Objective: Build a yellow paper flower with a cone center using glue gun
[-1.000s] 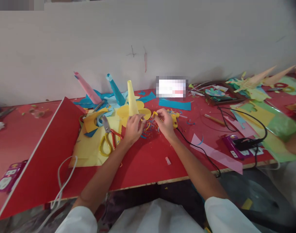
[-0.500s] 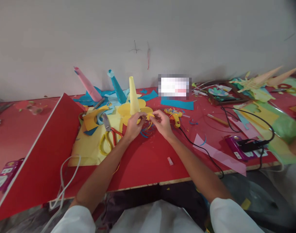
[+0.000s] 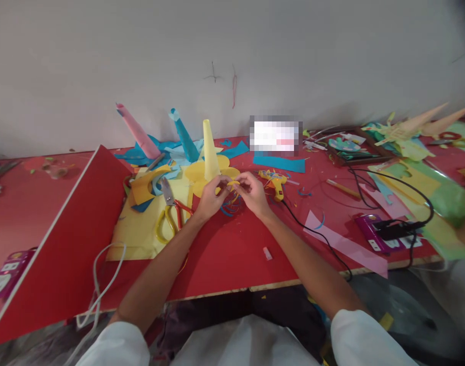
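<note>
My left hand (image 3: 210, 196) and my right hand (image 3: 252, 191) meet over the red table (image 3: 224, 254), and both pinch a thin yellow paper strip (image 3: 233, 183) stretched between the fingertips. Just behind them stands a yellow paper cone (image 3: 209, 150) on a yellow flower-shaped base (image 3: 194, 174). Under the hands lies a small heap of thin coloured paper trimmings (image 3: 231, 205). A yellow glue gun (image 3: 273, 181) rests right of my right hand, with its black cord running toward me.
Yellow-handled scissors (image 3: 168, 213) lie on a yellow sheet (image 3: 141, 234) at left. A pink cone (image 3: 138, 133) and a blue cone (image 3: 184, 136) lean by the wall. A red board (image 3: 53, 244) sits at left, a purple power strip (image 3: 380, 231) and paper pieces at right.
My right hand has moved left from beside the glue gun with the yellow strip to meet my left hand, which now pinches it too. The view has shifted slightly.
</note>
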A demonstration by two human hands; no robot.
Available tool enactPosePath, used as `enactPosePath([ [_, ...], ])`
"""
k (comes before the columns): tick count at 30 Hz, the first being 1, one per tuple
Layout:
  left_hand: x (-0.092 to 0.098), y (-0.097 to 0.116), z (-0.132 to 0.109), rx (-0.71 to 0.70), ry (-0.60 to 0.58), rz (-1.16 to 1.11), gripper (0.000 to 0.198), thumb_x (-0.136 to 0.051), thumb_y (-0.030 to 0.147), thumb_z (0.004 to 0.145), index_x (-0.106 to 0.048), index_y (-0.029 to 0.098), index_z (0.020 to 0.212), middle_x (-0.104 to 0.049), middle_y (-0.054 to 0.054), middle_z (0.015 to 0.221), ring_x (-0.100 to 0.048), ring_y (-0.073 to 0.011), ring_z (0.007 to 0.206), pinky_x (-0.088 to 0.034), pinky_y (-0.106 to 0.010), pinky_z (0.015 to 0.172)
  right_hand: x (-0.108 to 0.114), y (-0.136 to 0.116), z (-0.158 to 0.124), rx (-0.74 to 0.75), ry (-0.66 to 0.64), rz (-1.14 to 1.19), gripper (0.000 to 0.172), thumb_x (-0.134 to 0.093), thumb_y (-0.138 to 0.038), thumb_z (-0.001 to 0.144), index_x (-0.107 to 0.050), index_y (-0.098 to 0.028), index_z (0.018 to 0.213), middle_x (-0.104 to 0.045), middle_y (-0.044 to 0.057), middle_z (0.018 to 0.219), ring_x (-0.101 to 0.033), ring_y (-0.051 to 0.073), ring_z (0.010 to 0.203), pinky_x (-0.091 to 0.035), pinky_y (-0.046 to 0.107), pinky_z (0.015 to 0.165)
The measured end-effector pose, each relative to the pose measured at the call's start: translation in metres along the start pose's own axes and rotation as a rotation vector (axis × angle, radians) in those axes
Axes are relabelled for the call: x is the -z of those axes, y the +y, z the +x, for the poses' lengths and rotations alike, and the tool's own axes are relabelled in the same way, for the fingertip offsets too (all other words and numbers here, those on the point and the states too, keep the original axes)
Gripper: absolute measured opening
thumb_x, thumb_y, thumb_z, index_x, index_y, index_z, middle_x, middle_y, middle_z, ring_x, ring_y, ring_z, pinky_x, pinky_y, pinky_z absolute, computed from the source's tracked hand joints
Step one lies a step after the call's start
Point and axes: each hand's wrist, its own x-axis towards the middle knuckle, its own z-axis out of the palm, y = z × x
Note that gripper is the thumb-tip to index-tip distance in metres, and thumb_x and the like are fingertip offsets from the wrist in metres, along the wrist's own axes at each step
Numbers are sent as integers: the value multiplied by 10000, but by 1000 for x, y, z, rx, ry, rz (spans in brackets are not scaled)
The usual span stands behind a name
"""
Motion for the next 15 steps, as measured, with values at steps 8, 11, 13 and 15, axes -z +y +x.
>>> enactPosePath([
  [8, 4, -5, 4, 130, -94, -254, 511, -799, 579, 862, -624, 227, 1188, -613, -3, 866, -598, -136, 768, -506, -269, 724, -4, -3, -2, 41, 54, -13, 377, -654, -624, 953, -538, -268, 997, -659, 22, 895, -686, 205, 840, -552, 331, 755],
  [11, 4, -3, 3, 132, -93, -235, 492, -793, 571, 866, -630, 228, 1179, -597, 5, 849, -582, -136, 761, -483, -264, 706, -3, -4, -2, 75, 53, -51, 360, -633, -611, 968, -519, -271, 983, -645, 28, 907, -679, 210, 851, -548, 334, 752],
  [13, 4, -3, 3, 140, -77, -218, 435, -788, 563, 862, -639, 216, 1079, -606, 1, 849, -571, -132, 745, -476, -266, 696, -3, -5, -3, 83, 60, -78, 343, -628, -596, 975, -517, -271, 995, -653, 30, 912, -680, 212, 845, -541, 331, 734],
  [15, 3, -4, 3, 133, -42, -178, 371, -773, 531, 866, -630, 208, 981, -603, 3, 839, -548, -125, 717, -469, -269, 689, -2, -7, -4, 83, 98, -148, 328, -633, -575, 978, -515, -269, 973, -649, 22, 870, -668, 207, 790, -521, 326, 701],
])
